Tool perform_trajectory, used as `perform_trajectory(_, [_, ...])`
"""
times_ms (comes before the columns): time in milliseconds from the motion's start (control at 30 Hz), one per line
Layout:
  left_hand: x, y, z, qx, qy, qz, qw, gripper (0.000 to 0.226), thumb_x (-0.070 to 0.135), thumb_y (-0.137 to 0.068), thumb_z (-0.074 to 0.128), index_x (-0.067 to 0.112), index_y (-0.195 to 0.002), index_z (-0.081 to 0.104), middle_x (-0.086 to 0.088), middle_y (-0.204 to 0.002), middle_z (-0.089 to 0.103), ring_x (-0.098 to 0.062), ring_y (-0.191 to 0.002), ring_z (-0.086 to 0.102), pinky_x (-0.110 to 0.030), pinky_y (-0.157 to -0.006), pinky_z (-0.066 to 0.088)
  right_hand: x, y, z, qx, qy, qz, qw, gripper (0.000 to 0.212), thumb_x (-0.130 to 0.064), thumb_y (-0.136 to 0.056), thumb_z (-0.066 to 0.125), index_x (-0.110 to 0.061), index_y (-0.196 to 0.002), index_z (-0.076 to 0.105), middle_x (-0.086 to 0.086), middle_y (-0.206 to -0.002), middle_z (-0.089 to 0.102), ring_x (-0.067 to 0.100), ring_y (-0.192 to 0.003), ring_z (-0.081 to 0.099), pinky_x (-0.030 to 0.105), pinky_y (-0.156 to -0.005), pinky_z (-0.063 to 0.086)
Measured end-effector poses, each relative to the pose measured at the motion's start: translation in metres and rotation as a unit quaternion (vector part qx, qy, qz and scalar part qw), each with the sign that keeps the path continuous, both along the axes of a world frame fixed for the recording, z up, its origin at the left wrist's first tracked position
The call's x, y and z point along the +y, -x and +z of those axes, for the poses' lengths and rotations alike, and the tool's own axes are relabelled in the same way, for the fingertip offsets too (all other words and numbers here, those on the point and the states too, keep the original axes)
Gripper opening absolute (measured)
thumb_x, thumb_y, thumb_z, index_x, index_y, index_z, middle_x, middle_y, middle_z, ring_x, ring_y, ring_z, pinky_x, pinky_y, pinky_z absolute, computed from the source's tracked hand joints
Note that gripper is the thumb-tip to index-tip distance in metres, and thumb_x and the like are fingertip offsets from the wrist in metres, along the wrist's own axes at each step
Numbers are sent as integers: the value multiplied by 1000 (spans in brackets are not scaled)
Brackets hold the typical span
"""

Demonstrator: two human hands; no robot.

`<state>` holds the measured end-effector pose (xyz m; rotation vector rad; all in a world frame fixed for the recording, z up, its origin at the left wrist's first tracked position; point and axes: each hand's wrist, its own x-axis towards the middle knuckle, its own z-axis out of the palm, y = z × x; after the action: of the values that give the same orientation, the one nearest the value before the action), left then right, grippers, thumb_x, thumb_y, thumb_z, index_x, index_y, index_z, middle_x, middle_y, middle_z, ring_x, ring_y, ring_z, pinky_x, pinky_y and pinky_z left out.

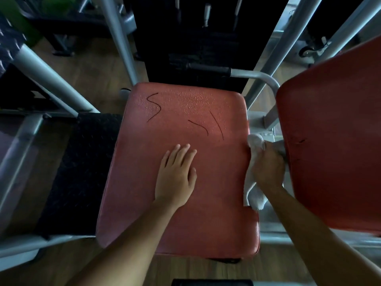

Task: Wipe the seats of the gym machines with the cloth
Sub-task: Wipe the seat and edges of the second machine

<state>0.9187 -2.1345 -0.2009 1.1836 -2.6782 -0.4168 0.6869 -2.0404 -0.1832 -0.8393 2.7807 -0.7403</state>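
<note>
Red seat pad, frame centre: droplets and dark marks at upper part, unwiped. Left hand flat, fingers straight, pressing pad. Right hand grips white cloth at pad's right edge. Advise: overlapping strokes across marks, firm pressure.

Left hand flat on red seat — right hand gripping cloth

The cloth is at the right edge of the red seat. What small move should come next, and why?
Probably slide the right hand with the white cloth left and forward onto the seat: dark lines and droplets lie on its far part, and the left hand rests flat nearer.
</note>
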Motion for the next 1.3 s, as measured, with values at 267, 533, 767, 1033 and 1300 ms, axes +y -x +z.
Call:
perform_trajectory(267, [-55, 11, 3, 17, 34, 41, 998, 34, 26, -98, 50, 22, -131, 55, 2, -131, 49, -22, -123, 47, -39, -104, 38, -49, 26, -7, -73, 29, 45, 996, 37, -25, -106, 39, -6, -136, 50, 18, -117, 66, 36, -111, 62, 31, -82, 40])
perform_trajectory(533, [-57, 15, -8, 5, 30, 15, 999, 40, 23, -105, 45, 15, -144, 49, -4, -153, 40, -24, -145, 32, -44, -121, 27, -93, 50, -28, -90, 31, 10, 995, 41, -36, -105, 37, -7, -133, 49, 22, -112, 67, 39, -105, 63, 48, -90, 49])
perform_trajectory(767, [-59, 17, -5, -3, 29, 22, 999, 39, 25, -104, 44, 17, -141, 51, -2, -152, 42, -24, -143, 34, -43, -120, 29, -156, 91, -22, -107, 25, 23, 994, 39, -33, -107, 35, -4, -129, 51, 25, -118, 64, 40, -109, 60, 38, -84, 41])
perform_trajectory(1033, [-58, 16, -2, 1, 19, 31, 999, 40, 26, -102, 45, 18, -141, 52, 0, -153, 41, -22, -145, 32, -44, -120, 29, -93, 47, -31, -64, 69, 26, 995, 51, -43, -104, 32, -15, -145, 44, 15, -120, 66, 32, -111, 62, 51, -96, 48])
perform_trajectory(1300, [-60, 17, -2, -1, 15, 32, 999, 39, 25, -102, 47, 19, -140, 52, 1, -152, 41, -22, -144, 32, -43, -120, 29, -164, 90, -24, -149, 39, -13, 988, 41, -35, -106, 32, -8, -131, 52, 19, -123, 63, 37, -113, 58, 39, -89, 43])
